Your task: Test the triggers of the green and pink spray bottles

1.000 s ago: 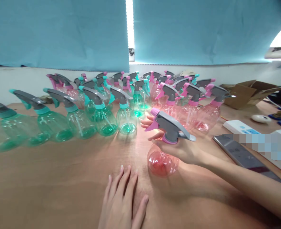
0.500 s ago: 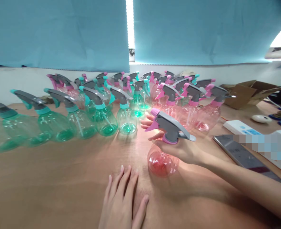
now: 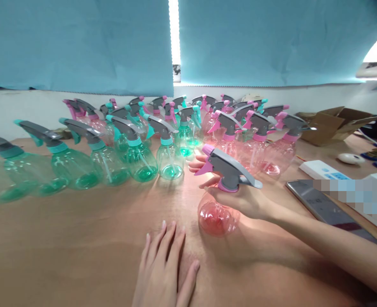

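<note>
A pink see-through spray bottle (image 3: 218, 219) with a grey and pink trigger head stands upright on the wooden table, nearest to me. Around its neck is my right hand (image 3: 239, 200), thumb in front and fingers reaching past behind, partly hidden by the bottle and its trigger. My left hand (image 3: 166, 264) lies flat on the tabletop with fingers stretched, left of that bottle and apart from it, holding nothing. Beyond my left hand, a row of green spray bottles (image 3: 142, 160) runs to the left. Several pink spray bottles (image 3: 281, 155) stand just behind my right hand.
More pink and green spray bottles crowd the back of the table (image 3: 79, 238) by the wall. At the right lie a phone (image 3: 323, 209), a white power strip (image 3: 323, 169), a white computer mouse (image 3: 350, 159) and an opened cardboard box (image 3: 329, 125). Blue curtains (image 3: 79, 47) hang behind.
</note>
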A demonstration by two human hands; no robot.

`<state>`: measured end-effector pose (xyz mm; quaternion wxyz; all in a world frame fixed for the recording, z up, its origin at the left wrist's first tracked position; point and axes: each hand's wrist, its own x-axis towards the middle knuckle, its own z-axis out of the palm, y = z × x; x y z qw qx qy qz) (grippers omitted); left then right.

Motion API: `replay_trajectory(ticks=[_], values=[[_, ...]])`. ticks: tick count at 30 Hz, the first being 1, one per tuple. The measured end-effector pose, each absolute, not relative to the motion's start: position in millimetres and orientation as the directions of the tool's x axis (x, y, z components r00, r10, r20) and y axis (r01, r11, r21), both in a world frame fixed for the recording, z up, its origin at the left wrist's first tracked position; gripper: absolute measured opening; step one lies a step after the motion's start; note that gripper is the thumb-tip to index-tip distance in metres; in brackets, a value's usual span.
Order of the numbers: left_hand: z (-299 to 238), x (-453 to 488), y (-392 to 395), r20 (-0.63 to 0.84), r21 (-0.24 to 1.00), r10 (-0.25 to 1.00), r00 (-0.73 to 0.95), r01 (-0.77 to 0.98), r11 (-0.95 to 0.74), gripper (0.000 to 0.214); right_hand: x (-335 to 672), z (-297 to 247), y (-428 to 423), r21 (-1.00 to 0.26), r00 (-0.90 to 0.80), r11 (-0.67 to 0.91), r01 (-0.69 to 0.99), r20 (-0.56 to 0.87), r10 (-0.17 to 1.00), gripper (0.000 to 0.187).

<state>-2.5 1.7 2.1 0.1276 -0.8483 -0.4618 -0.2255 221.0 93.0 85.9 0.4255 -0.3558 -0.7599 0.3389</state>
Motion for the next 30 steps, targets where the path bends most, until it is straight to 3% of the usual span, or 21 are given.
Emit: replay_trajectory(ticks=[8,13,17,23,27,30], values=[[1.7,-0.8,1.6,0.491,0.019,0.739,0.46,0.843,-0.538,0.043,218.5,89.0,93.4,-0.839,-0.422,0.526,0.142,0.429,0.798,0.056],[2.1,-1.9,0.8,0.475,0.05,0.755,0.452,0.843,-0.536,0.044,219.2,92.7,91.1,-0.841,-0.413,0.508,0.188,0.401,0.817,0.055],[1.9,-1.6,1.7,0.474,0.056,0.756,0.451,0.841,-0.538,0.044,219.9,97.9,87.9,-0.841,-0.364,0.476,0.258,0.372,0.854,0.041],[0.4,-2.8,3.6,0.477,0.064,0.755,0.45,0.839,-0.54,0.046,219.2,100.5,88.1,-0.821,-0.346,0.534,0.203,0.45,0.823,0.019],[0.7,-3.1,3.4,0.48,0.051,0.75,0.456,0.838,-0.543,0.044,220.1,97.9,90.6,-0.834,-0.351,0.499,0.233,0.407,0.844,0.024],[0.9,-2.2,3.7,0.484,0.051,0.748,0.454,0.838,-0.543,0.043,220.9,95.7,92.3,-0.847,-0.391,0.48,0.228,0.372,0.842,0.04]])
